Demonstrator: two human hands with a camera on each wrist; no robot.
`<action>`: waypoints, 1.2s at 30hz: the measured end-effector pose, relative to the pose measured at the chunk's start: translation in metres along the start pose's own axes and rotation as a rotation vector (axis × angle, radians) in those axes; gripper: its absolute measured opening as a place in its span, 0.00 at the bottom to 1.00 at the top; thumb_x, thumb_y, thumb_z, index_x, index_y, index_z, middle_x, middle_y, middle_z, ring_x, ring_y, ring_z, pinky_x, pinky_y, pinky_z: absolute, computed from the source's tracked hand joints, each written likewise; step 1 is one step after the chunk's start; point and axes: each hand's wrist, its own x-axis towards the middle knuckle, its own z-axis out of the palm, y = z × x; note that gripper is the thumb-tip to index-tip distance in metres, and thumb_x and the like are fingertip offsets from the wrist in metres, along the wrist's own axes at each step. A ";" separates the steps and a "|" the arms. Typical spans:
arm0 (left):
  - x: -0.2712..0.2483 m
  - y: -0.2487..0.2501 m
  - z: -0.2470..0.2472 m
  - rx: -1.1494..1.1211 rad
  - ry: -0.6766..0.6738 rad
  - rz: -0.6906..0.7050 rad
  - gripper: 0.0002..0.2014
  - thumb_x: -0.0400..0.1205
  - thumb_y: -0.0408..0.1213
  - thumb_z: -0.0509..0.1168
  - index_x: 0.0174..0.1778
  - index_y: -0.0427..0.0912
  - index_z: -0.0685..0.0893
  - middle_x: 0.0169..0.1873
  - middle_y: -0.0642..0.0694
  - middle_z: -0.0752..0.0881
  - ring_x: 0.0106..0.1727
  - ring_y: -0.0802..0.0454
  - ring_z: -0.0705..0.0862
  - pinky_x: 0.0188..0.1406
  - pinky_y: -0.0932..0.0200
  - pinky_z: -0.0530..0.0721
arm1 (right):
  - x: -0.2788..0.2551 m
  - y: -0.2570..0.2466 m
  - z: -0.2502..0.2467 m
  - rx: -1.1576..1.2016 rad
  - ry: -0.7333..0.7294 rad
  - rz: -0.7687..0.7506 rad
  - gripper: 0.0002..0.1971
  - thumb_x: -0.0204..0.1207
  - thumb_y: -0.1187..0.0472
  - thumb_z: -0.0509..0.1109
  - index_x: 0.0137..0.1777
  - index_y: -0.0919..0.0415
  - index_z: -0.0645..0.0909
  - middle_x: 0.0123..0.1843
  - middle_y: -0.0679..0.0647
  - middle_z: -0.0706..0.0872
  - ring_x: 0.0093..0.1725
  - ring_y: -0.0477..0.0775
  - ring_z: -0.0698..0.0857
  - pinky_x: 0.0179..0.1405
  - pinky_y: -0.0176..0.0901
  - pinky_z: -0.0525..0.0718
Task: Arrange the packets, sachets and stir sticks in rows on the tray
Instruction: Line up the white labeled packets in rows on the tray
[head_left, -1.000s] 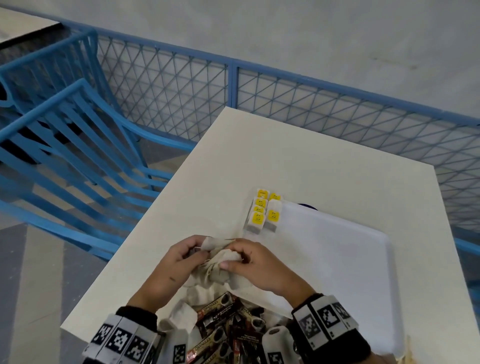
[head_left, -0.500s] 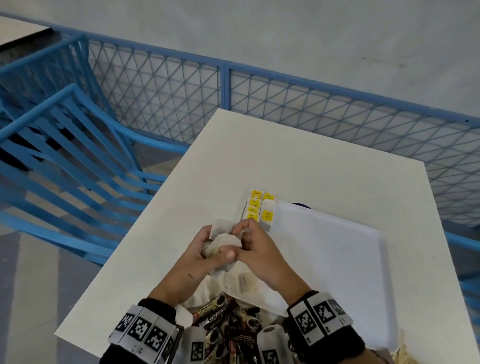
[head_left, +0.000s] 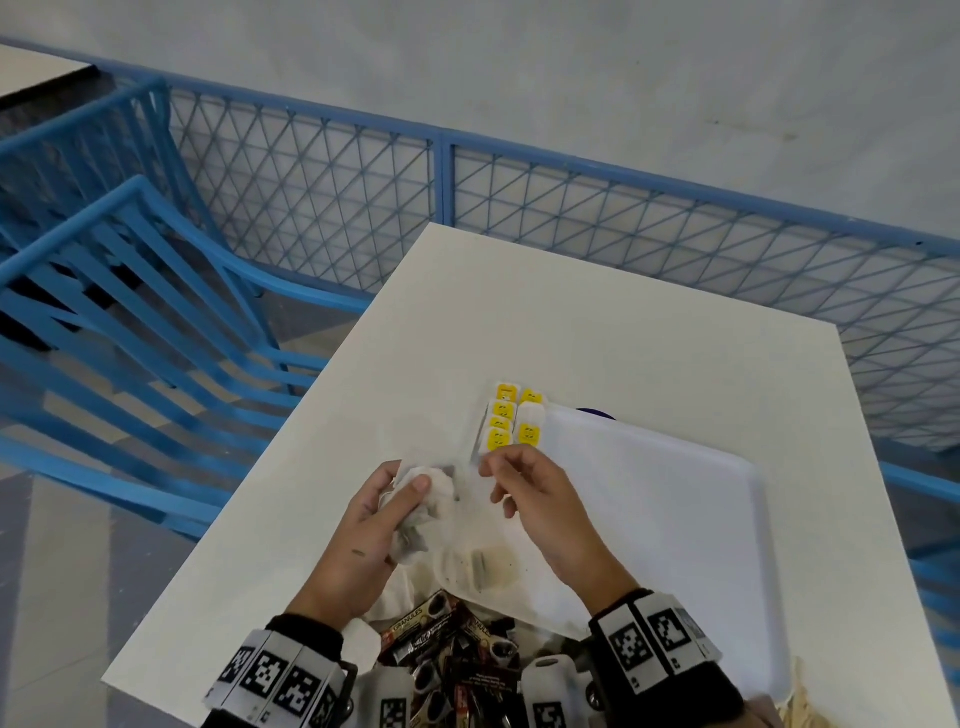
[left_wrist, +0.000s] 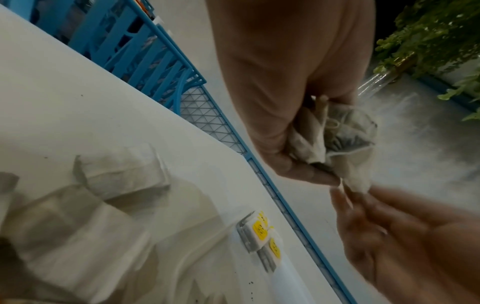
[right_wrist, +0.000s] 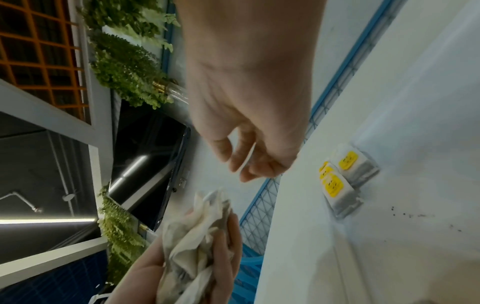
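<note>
My left hand (head_left: 408, 491) grips a crumpled bunch of white tea bags (head_left: 434, 488) above the near left corner of the white tray (head_left: 675, 519). In the left wrist view the bunch (left_wrist: 345, 135) sticks out of the fist. My right hand (head_left: 496, 465) hovers just to the right of it, fingers loosely curled and holding nothing; the right wrist view shows a gap between the right hand (right_wrist: 239, 164) and the bunch (right_wrist: 197, 230). Yellow-tagged tea bags (head_left: 511, 423) lie in two short rows at the tray's far left corner. More loose tea bags (head_left: 483, 564) lie on the tray below my hands.
A pile of dark coffee sachets (head_left: 452, 639) lies at the near table edge between my wrists. Wooden stir sticks (head_left: 810, 696) show at the bottom right. A blue chair (head_left: 130, 291) stands left of the white table (head_left: 571, 322), with a blue mesh railing (head_left: 571, 208) behind.
Both hands worked the bunch together earlier. Now my right hand has let go and drawn off to the right, while the left keeps the bunch.
</note>
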 end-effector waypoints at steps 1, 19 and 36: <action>0.000 0.000 -0.003 -0.007 0.012 -0.007 0.08 0.83 0.32 0.60 0.54 0.35 0.79 0.41 0.42 0.87 0.32 0.56 0.87 0.22 0.66 0.81 | 0.001 0.006 -0.004 -0.117 0.035 0.006 0.05 0.80 0.61 0.64 0.46 0.56 0.81 0.43 0.46 0.84 0.34 0.42 0.79 0.34 0.27 0.75; -0.011 -0.005 -0.039 0.137 0.065 -0.087 0.15 0.76 0.42 0.71 0.50 0.35 0.81 0.45 0.36 0.86 0.44 0.45 0.83 0.35 0.58 0.82 | -0.011 0.071 -0.018 -0.812 -0.249 0.112 0.10 0.74 0.63 0.65 0.36 0.49 0.69 0.39 0.46 0.72 0.36 0.44 0.71 0.36 0.31 0.72; -0.017 -0.001 0.003 0.450 -0.324 -0.047 0.15 0.81 0.27 0.63 0.63 0.39 0.82 0.50 0.44 0.90 0.45 0.59 0.88 0.37 0.71 0.82 | -0.018 0.012 -0.019 -0.129 -0.107 0.173 0.10 0.74 0.62 0.71 0.54 0.54 0.87 0.46 0.45 0.89 0.47 0.43 0.85 0.46 0.28 0.82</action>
